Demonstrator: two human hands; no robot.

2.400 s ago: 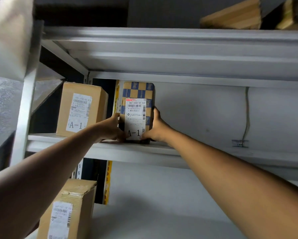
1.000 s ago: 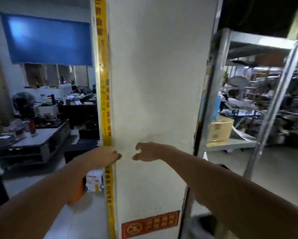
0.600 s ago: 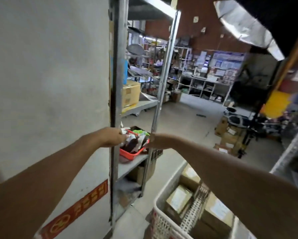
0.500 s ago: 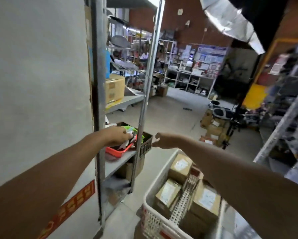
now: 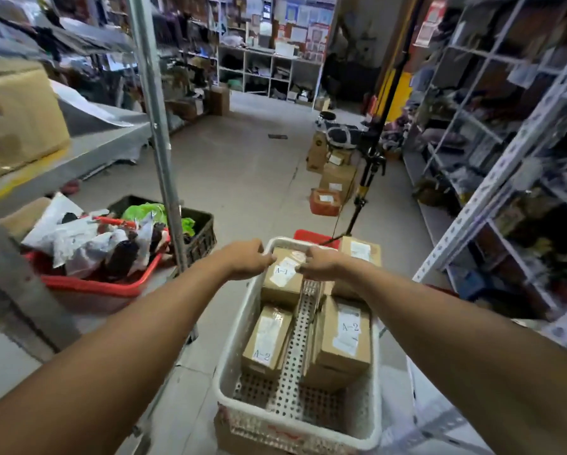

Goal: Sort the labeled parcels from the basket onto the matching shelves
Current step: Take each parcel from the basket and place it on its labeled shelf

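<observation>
Both sets of fingers are curled down over the top of the A-1 parcel (image 5: 283, 274) at the far end of the basket (image 5: 232, 356). The left hand (image 5: 246, 259) is on its far-left corner and the right hand (image 5: 321, 266) on its right edge. It looks like they're touching it, but I can't tell if they've actually closed on it yet.

It's a small brown cardboard box, taped, with a white label on top, so I'd guess stiff, light and not slippery. Taking it by the two opposite sides should be plenty.

Two A-2 boxes sit nearer the near rim, one (image 5: 267, 339) left of the perforated divider (image 5: 295, 349) and one (image 5: 344, 336) right of it. Another box (image 5: 360, 252) is in the far right corner.
</observation>
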